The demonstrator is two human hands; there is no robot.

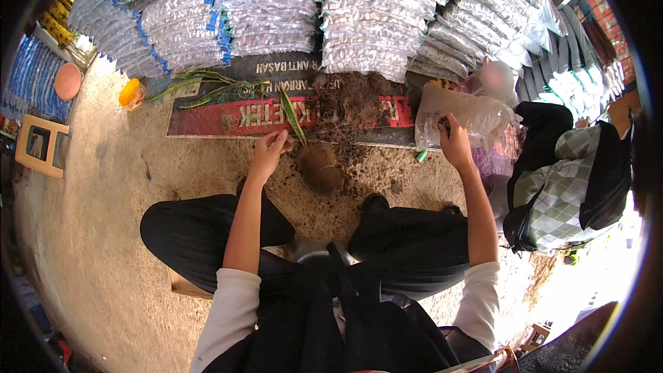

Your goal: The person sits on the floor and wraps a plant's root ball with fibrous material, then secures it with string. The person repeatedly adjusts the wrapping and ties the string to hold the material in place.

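On the concrete floor between my hands stands a round, brown coconut-shell-like pot (320,170). A long green snake plant leaf (292,119) with yellow edges slants up from beside it. My left hand (271,152) is just left of the leaf, fingers pinched together; what they hold, if anything, is too small to make out. Over at the right, my right hand (454,141) is at the near side of a clear plastic bag (449,107). Its fingers are bent together around a small dark patch that I cannot identify.
Dark soil and roots (349,107) lie on a red and black printed sheet (207,119). More snake plant leaves (207,90) rest at its left, near a yellow container (130,94). Stacked clear-wrapped packages (376,17) line the back. Another person (566,166) sits at the right.
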